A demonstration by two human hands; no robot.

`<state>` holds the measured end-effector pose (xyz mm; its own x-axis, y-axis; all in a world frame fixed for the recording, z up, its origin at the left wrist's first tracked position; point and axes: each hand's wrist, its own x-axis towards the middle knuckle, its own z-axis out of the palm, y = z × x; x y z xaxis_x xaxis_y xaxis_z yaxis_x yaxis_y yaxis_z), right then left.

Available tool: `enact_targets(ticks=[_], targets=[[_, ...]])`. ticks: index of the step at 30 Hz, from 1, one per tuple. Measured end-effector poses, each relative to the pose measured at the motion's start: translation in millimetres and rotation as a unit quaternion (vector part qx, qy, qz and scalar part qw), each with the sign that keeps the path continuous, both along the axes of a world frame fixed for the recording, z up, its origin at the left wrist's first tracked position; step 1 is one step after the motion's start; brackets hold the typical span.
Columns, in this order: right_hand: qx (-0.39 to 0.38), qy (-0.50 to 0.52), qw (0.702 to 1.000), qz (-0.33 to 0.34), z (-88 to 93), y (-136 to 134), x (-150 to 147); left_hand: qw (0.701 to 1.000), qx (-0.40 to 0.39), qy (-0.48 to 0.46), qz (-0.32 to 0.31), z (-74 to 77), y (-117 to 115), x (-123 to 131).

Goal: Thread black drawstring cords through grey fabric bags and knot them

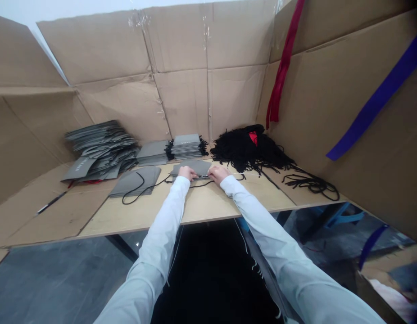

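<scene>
A flat grey paper bag lies on the wooden table in front of me. My left hand is closed on its near left edge. My right hand is closed on its near right edge, fingers pinched. A black cord runs from under the bag across to another flat grey bag on the left. Both arms wear white sleeves and reach straight forward.
A fanned heap of grey bags sits at the far left, two neater stacks at the back centre. A mound of black cords lies at the back right, more cords nearer. Cardboard walls surround the table; a black pen lies left.
</scene>
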<state>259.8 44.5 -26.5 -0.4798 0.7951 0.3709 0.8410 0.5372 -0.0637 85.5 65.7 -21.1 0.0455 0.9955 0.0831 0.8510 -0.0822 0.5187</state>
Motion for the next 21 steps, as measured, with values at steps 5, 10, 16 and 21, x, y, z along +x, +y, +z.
enact_targets(ticks=[5, 10, 16, 21], targets=[[0.01, -0.004, 1.0, 0.002, -1.0, 0.1, -0.8, 1.0, 0.013, -0.003, -0.004, -0.8, 0.9, -1.8], [0.02, -0.008, 1.0, -0.005, -3.7, 0.4, -4.8, 0.999, 0.022, -0.032, -0.006, -2.1, 1.2, -2.6], [0.03, -0.004, 1.0, -0.003, -4.8, 0.8, -6.7, 0.994, 0.036, -0.101, 0.0, -0.2, -2.8, -2.3], [0.031, 0.018, 0.999, -0.018, -2.0, 1.5, -3.4, 0.983, 0.082, -0.163, 0.01, -5.7, 3.3, -6.0]])
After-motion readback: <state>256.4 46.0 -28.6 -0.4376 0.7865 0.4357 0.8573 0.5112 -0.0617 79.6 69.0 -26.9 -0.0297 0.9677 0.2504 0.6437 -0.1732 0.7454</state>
